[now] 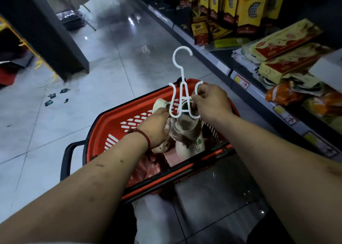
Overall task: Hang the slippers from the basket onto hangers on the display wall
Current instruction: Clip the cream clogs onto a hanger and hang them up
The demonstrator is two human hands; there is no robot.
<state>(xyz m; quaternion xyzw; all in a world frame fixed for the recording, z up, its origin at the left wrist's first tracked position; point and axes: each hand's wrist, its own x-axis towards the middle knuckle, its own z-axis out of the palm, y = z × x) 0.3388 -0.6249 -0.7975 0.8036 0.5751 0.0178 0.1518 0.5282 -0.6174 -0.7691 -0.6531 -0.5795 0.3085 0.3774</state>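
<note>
No text can be read; print on the yellow packages [231, 3] is blurred

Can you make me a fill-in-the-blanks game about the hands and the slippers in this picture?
1. The basket on the floor is ____.
2. The right hand pinches a white ____.
3. The red string bracelet is on the ____ wrist.
4. The left hand holds a beige slipper above the ____.

Missing words: red, hanger, left, basket.
</note>
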